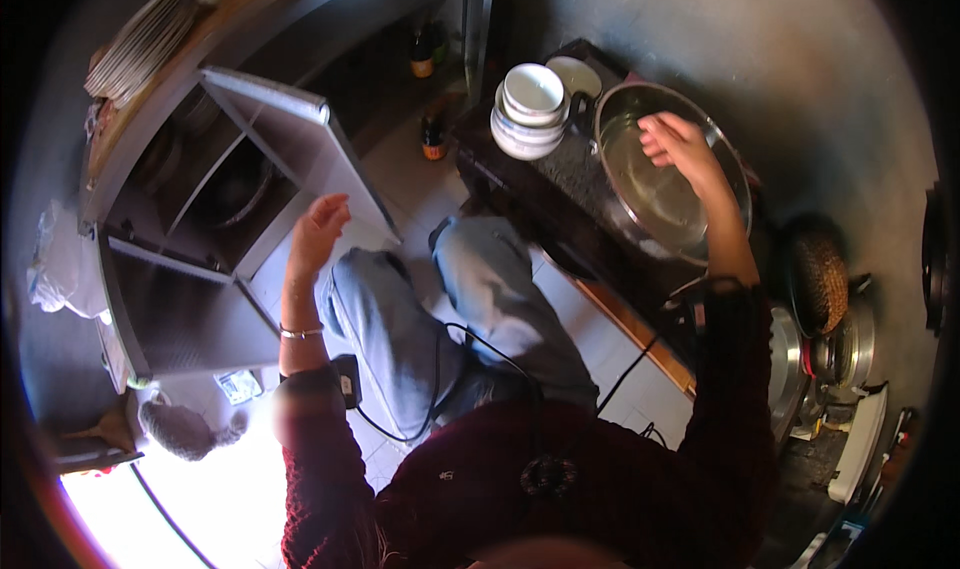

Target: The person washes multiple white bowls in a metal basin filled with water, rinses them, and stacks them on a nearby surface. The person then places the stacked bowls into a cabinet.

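Above a wide metal pan (637, 171) with a black side handle, my right hand (675, 145) hangs with its fingers curled together and nothing visible in them. Whether the pan holds clear liquid is hard to tell. Beside it, a stack of white bowls (529, 130) and another pale bowl (576, 76) stand on a dark worktop (577, 179). My left hand (321, 227) is raised in the air, its fingers loosely bent and a little apart, holding nothing. It is nearest to an open cabinet door (300, 130). Inside the cabinet sits a dark round vessel (229, 194).
A second cabinet door (187, 314) swings out at left. Stacked plates (142, 47) line the counter edge (217, 32). Bottles (433, 139) stand on the floor. A grey furry animal (180, 430) is at lower left. A woven basket (821, 284) leans at right. A black cable (487, 336) crosses my lap.
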The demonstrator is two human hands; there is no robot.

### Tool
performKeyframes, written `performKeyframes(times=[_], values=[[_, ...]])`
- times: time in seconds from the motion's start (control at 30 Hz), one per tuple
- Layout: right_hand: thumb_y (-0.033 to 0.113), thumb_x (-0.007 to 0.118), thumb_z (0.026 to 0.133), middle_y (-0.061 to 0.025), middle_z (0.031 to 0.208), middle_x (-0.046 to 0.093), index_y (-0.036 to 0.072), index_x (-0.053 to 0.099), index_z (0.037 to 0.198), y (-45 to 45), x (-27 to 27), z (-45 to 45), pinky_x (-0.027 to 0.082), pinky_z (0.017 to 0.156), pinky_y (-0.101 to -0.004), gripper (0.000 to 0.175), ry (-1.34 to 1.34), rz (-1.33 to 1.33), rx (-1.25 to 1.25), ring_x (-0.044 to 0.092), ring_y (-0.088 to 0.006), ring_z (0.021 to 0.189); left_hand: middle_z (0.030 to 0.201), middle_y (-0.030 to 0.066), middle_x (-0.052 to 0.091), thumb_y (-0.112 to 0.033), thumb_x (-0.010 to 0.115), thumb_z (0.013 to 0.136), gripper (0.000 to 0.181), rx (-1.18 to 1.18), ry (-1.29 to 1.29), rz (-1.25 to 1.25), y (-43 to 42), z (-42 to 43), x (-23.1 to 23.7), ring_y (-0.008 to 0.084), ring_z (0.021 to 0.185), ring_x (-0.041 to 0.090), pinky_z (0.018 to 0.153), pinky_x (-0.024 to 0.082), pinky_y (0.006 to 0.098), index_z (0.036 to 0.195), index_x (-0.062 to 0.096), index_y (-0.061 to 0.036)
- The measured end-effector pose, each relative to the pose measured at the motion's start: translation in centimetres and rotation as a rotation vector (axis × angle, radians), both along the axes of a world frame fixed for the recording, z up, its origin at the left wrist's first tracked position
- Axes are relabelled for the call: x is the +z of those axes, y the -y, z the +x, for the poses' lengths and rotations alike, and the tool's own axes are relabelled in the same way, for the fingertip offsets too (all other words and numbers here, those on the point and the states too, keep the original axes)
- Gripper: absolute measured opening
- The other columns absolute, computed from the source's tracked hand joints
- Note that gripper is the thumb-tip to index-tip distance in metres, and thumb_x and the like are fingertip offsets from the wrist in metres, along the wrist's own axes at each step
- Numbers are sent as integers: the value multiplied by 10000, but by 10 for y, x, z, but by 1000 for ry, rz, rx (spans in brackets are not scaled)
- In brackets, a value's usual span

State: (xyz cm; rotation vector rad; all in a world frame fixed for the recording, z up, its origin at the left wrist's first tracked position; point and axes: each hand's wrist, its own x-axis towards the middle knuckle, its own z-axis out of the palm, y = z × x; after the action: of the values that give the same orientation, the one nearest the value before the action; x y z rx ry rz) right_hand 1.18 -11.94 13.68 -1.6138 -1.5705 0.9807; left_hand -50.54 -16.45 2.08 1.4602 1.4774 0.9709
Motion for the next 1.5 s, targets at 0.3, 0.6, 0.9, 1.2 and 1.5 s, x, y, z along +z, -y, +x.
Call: performKeyframes(times=[0.3,0.6,0.9,1.2,1.5], values=[[345,650,740,-159,940,640,52,654,948,-267,-59,6,468,772,-363,360,832,-56,136,611,-269,889,1044,109,604,-206,532,881,333,272,57,-211,9,-42,-12,187,920,594,753,471,283,1164,525,-32],[232,588,832,-172,1107,572,36,497,1193,-345,-162,45,510,739,-464,421,441,-877,-40,593,-309,919,1039,84,602,-287,499,896,368,617,-18,-336,68,-80,-33,177,938,583,758,457,293,1165,523,-36],[54,518,830,-203,1055,568,-44,500,1135,-321,-112,32,530,678,-536,321,240,-602,4,573,-392,935,1050,115,603,-308,515,879,388,730,-110,-273,115,-78,-23,211,935,590,768,463,347,1172,530,-56],[164,539,797,-197,929,616,83,555,1090,-241,29,64,466,764,-402,304,746,550,-164,588,-366,877,1083,123,599,-332,524,870,408,737,-55,-113,118,-82,-3,225,966,589,780,455,355,1178,534,-65],[-52,494,751,-154,981,628,156,555,1140,-90,82,86,490,762,-331,445,459,995,-234,625,-286,890,982,59,616,-295,534,877,328,637,-95,-17,105,-70,14,165,886,597,715,465,305,1115,566,-70]])
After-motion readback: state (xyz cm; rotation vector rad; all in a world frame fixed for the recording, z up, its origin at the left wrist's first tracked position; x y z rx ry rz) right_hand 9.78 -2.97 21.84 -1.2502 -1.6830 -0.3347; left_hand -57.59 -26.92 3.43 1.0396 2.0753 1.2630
